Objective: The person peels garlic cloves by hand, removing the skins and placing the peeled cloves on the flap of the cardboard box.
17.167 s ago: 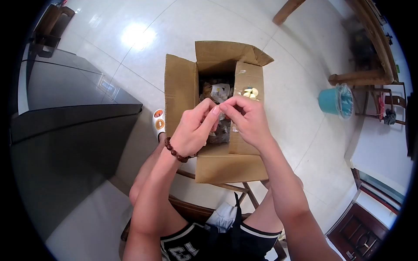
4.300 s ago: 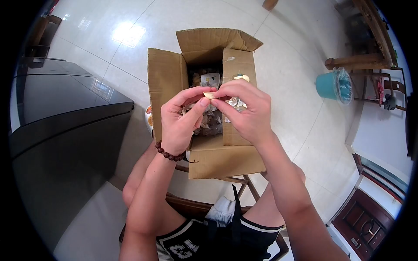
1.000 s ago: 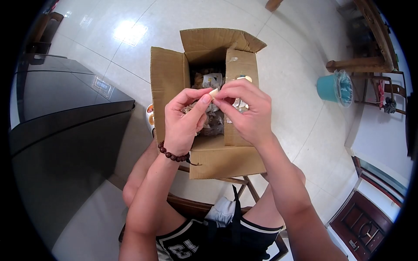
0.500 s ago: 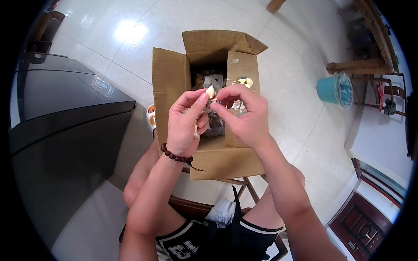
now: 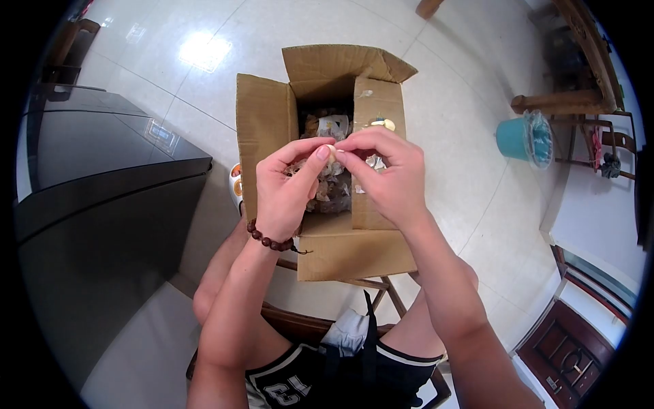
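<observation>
Over an opened cardboard box [image 5: 266, 116], my two hands meet at the fingertips. My left hand [image 5: 286, 184] pinches a pale garlic clove [image 5: 332, 153] between thumb and fingers; its palm is hidden. From the other side my right hand [image 5: 388, 174] is closed with thumb and forefinger pressed against the same clove. Bare, pale cloves [image 5: 389, 124] lie on the box's right flap, partly covered by my right hand. Papery scraps [image 5: 375, 161] are on that flap too, and more crumpled bits and wrappers [image 5: 334, 126] fill the inside of the box.
A dark, glossy cabinet-like block [image 5: 116, 157] stands to the left. On the tiled floor to the right is a teal bin [image 5: 514, 140] with a clear liner, near wooden furniture [image 5: 565, 102]. Wooden stool legs [image 5: 388, 296] show below the box.
Both hands have drawn together, with my right fingertips now on the clove. The clove has sunk lower between the fingers, and my left hand has turned so its palm no longer shows.
</observation>
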A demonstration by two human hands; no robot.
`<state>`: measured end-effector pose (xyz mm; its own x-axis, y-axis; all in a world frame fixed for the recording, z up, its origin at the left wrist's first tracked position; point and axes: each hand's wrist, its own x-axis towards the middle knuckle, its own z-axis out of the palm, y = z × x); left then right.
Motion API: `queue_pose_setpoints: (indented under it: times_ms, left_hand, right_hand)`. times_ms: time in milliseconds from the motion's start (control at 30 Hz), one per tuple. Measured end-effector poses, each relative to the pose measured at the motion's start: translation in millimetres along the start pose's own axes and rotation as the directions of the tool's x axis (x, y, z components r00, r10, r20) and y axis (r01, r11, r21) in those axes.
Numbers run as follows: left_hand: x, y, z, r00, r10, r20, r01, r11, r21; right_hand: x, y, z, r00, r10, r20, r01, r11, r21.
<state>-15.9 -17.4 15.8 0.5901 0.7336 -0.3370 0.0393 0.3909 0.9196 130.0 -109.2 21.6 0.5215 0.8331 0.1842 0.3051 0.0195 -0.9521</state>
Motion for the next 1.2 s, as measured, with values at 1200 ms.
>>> queue_pose_setpoints:
  times_ms: [1200]
  left_hand:
    - [1.8, -8.2, -5.2, 0.979, -0.202, -0.007, 0.186, 0.916, -0.356]
  right_hand:
    - [-7.2, 14.3, 8.4, 0.990, 0.072, 0.121, -0.086, 0.989, 0.118]
